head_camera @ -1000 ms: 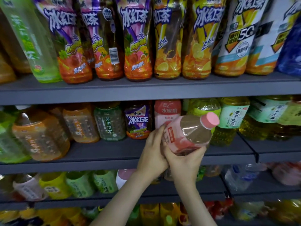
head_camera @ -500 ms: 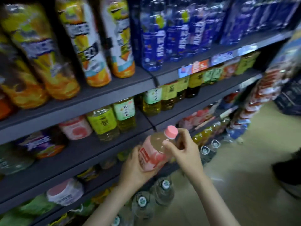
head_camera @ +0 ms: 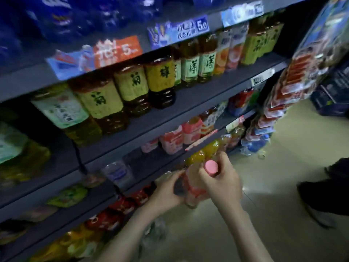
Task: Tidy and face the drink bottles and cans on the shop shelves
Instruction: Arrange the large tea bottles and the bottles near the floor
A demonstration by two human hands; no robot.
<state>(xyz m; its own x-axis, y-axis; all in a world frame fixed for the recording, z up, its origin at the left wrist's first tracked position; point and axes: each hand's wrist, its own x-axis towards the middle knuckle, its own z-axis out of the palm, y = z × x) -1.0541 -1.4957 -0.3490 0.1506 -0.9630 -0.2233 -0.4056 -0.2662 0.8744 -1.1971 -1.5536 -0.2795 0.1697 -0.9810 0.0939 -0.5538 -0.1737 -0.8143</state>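
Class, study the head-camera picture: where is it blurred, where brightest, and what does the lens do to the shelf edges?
Head view: motion blur smears the tea bottles, worst at the left; the pink cap of the held bottle and right hand look sharper; the floor beside them is brightest, the blue bottles at top dim; the shelf edges slant and fan out under the wide lens.

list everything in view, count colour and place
shelves: several, dark grey, left
pink-cap bottle: one, pink label, in both hands
blue bottles: many, blue, top shelf
price tags: several, blue and orange, shelf edge
tea bottles: several, yellow or green labels, second shelf
pink bottles: several, pink, third shelf
red bottles: several, red, low shelf
hanging packs: many, red and blue, right
left hand: one, grips bottle's body
right hand: one, grips its neck
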